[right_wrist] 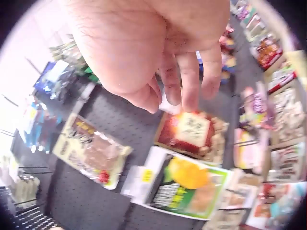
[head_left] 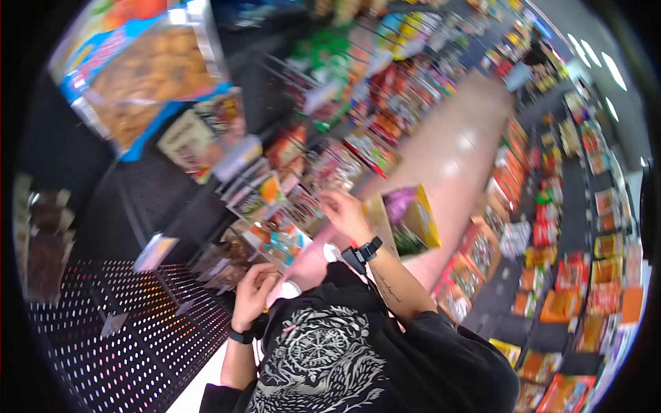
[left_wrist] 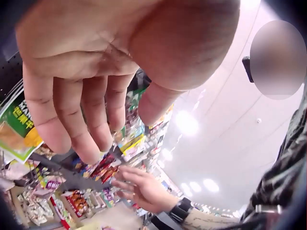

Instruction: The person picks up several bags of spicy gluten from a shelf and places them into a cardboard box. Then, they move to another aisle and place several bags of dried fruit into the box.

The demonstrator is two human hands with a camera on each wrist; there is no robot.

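Observation:
My left hand (head_left: 255, 296) is raised in front of the shirt, its fingers loosely bent, close to the hanging snack packs (head_left: 224, 261). It holds nothing; the left wrist view shows the bare palm and hanging fingers of the left hand (left_wrist: 96, 72). Farther forward, my right hand (head_left: 346, 215) reaches beside the shelf rack, its fingers relaxed around empty air. In the right wrist view, the right hand (right_wrist: 168, 52) hangs above a red snack pack (right_wrist: 189, 134) and a green-and-white pack with a mango picture (right_wrist: 192, 184), overlapping the red one's top edge.
Dark perforated panels (head_left: 138, 330) carry hanging packs on the left. A large bag of brown snacks (head_left: 155, 76) hangs at upper left. An open carton (head_left: 379, 224) stands beyond the right hand. The pink aisle floor (head_left: 447, 144) runs between this rack and stocked shelves (head_left: 551, 275) opposite.

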